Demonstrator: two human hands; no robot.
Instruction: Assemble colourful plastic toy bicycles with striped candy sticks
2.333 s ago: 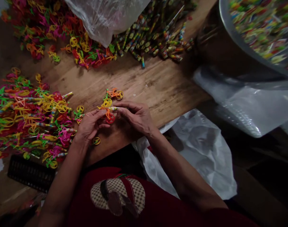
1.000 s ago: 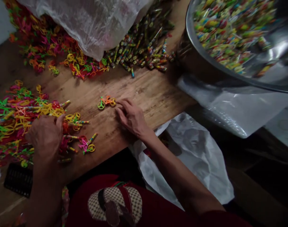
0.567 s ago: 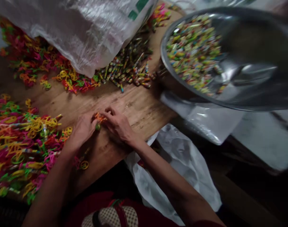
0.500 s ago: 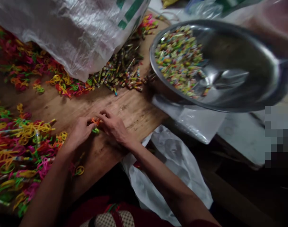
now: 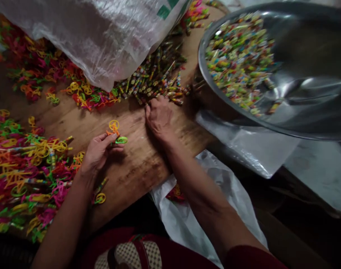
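Between the thumb and fingers of my left hand [image 5: 101, 149] is a small plastic toy bicycle [image 5: 114, 129] with an orange frame, a yellow wheel and a green wheel. My right hand [image 5: 160, 116] is at the near edge of a pile of small printed tubes [image 5: 142, 84], its fingers curled down; whether a tube is between the fingertips is hidden. To the left of my left hand lies a big heap of plastic toy bicycles [image 5: 33, 168], many with printed tubes attached. One more such piece [image 5: 100, 198] lies alone beside my left forearm.
A translucent plastic sack [image 5: 103, 41] covers part of the bright plastic parts [image 5: 44, 71] at the back. A large metal basin [image 5: 240, 112] with many small wrapped pieces stands right. A white bag [image 5: 229, 198] hangs below the edge of the wooden table [image 5: 131, 160].
My right hand has left the toy bicycle and moved away and to the right, to the tube pile. My left hand keeps the toy. The view has shifted slightly.
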